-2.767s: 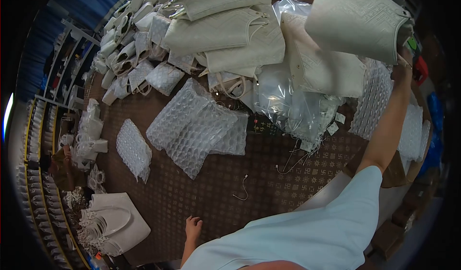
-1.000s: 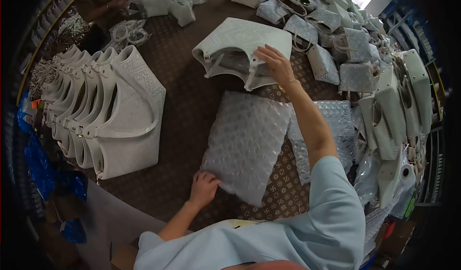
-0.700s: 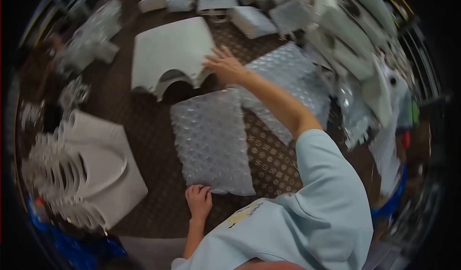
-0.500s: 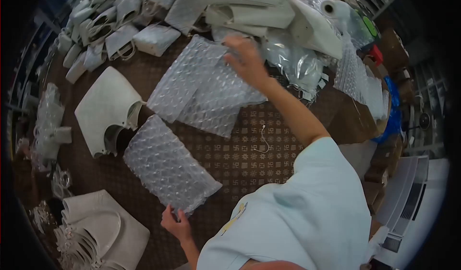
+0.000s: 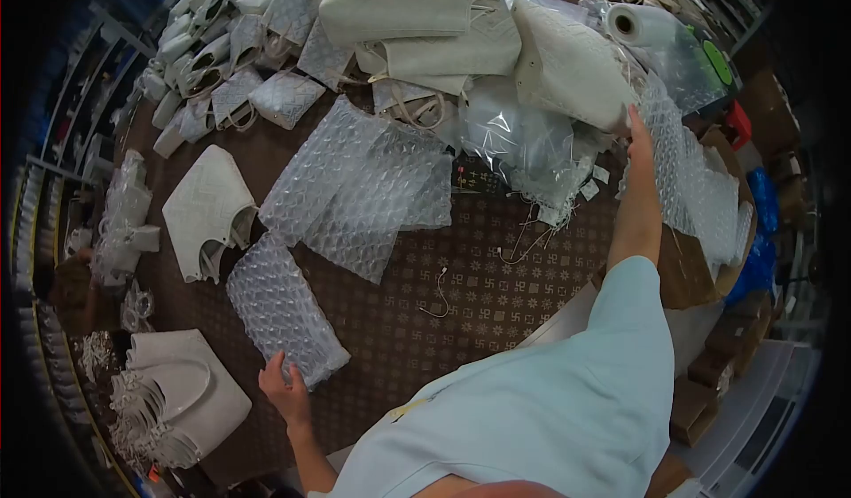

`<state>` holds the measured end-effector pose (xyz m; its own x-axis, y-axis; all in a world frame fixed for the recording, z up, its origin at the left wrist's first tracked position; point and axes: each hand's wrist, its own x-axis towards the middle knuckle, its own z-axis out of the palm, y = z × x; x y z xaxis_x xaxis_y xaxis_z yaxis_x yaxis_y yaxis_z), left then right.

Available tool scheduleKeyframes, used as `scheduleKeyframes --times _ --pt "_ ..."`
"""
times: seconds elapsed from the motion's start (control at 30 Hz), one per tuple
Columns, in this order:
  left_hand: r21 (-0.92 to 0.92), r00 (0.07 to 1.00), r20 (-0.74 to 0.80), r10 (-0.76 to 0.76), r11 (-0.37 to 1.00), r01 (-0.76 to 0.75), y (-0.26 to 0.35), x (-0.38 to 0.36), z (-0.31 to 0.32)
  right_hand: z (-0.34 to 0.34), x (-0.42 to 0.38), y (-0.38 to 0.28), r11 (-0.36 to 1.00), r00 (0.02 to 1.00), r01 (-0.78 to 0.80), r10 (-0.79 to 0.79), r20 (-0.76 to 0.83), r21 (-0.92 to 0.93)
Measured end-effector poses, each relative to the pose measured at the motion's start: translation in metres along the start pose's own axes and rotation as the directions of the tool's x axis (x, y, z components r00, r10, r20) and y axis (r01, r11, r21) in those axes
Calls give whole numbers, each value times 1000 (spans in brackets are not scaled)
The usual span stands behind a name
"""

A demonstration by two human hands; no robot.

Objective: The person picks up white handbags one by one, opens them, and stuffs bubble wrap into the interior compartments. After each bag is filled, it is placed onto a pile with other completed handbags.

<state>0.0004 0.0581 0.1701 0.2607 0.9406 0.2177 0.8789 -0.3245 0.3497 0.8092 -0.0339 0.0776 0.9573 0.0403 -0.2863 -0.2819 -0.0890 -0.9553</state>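
Note:
My left hand [image 5: 285, 393] is at the lower edge of a bubble-wrap sheet [image 5: 282, 307] lying flat on the patterned brown table. Its thumb and forefinger are apart, close to or touching the edge. My right arm reaches far to the right. My right hand [image 5: 638, 135] is beside the right corner of a large cream bag [image 5: 567, 68], its fingers mostly hidden by the viewing angle, so a grip cannot be made out. Beyond the near sheet lie overlapping bubble-wrap sheets [image 5: 355, 192]. A cream handbag [image 5: 208, 210] lies to their left.
Piled cream bags [image 5: 417, 19] and clear plastic bags [image 5: 510, 130] fill the back. A carton [image 5: 678, 272] with bubble wrap [image 5: 700, 188] stands at the right, near a plastic roll [image 5: 634, 24]. Another cream bag [image 5: 199, 392] with handles lies front left. A thin string [image 5: 441, 294] is on the table.
My right hand has moved from above the overlapping bubble-wrap sheets to the right, beside the large cream bag. My left hand stays by the near sheet. The view has shifted.

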Motion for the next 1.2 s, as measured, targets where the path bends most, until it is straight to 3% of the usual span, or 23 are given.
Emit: scheduleKeyframes --times 0.07,0.13,0.17,0.23,0.4,0.47,0.5,0.57,0.6,0.67,0.7,0.77,0.8,0.83,0.87,0.9,0.93,0.97,1.0,1.03,1.07,1.13,1.2 --pt "-25 999 40 8 1000 -7 7 0 -1 5 -16 -11 999 999 -29 29 15 -35" --pt "-20 998 44 35 999 -34 11 -2 4 10 -35 -22 891 925 191 -304 229 411" --pt "-20 995 59 78 997 -77 15 -4 5 8 -47 -30 895 916 184 -306 258 406" --pt "-68 994 84 74 995 -69 33 -6 5 -8 -82 -44 889 897 443 -437 -74 117" --pt "-350 987 131 92 936 -40 60 -15 14 -87 -251 -111 738 746 665 -648 151 -119" --pt "-588 925 366 -100 746 313 79 -11 13 -119 -304 -133 710 754 656 -627 194 -257" --pt "-639 926 369 -73 703 310 81 -12 18 -135 -322 -142 707 732 677 -615 294 -204" --pt "-727 918 396 6 613 309 72 -4 34 -152 -336 -143 516 493 856 -805 331 -21" --pt "-760 905 421 55 567 318 65 6 38 -154 -339 -142 502 476 865 -810 342 -12" --pt "-850 923 376 82 426 309 46 36 37 -153 -342 -130 544 415 777 -821 393 316" --pt "-910 934 341 104 287 300 35 49 34 -147 -322 -137 506 260 793 -785 563 340" --pt "-876 850 481 217 160 455 13 67 8 -114 -320 -134 485 78 798 -671 738 357" --pt "-907 790 418 449 150 394 -16 69 35 -65 -353 -131 539 33 750 -608 793 382" --pt "-913 801 406 440 146 382 -38 57 42 -14 -390 -129 596 -12 700 -541 841 393" --pt "-966 860 251 444 62 250 -58 36 44 28 -442 -125 690 -95 599 -442 892 406" --pt "-973 883 197 427 -22 228 -78 16 37 58 -486 -103 825 143 443 -451 881 351" --pt "-974 902 143 408 -104 202 -97 -4 29 76 -507 -79 898 204 333 -365 908 287" --pt "-929 909 309 278 -114 351 -108 -21 5 94 -528 -55 952 262 212 -275 925 223" --pt "-861 877 461 136 -171 479 -119 -37 -20 94 -538 -23 998 220 48 -57 974 48" --pt "-735 730 673 -121 -218 642 -120 -54 -48 94 -547 10 984 167 -96 164 972 -149" --pt "-742 739 664 -116 -229 630 -146 -71 -34 82 -558 51 913 137 -240 368 920 -329" --pt "-618 938 317 142 -719 317 -201 -92 15 78 -606 76 871 73 -124 487 870 -476" --pt "-680 914 394 97 -638 361 -222 -90 15 98 -616 79 856 133 -89 517 846 -509"
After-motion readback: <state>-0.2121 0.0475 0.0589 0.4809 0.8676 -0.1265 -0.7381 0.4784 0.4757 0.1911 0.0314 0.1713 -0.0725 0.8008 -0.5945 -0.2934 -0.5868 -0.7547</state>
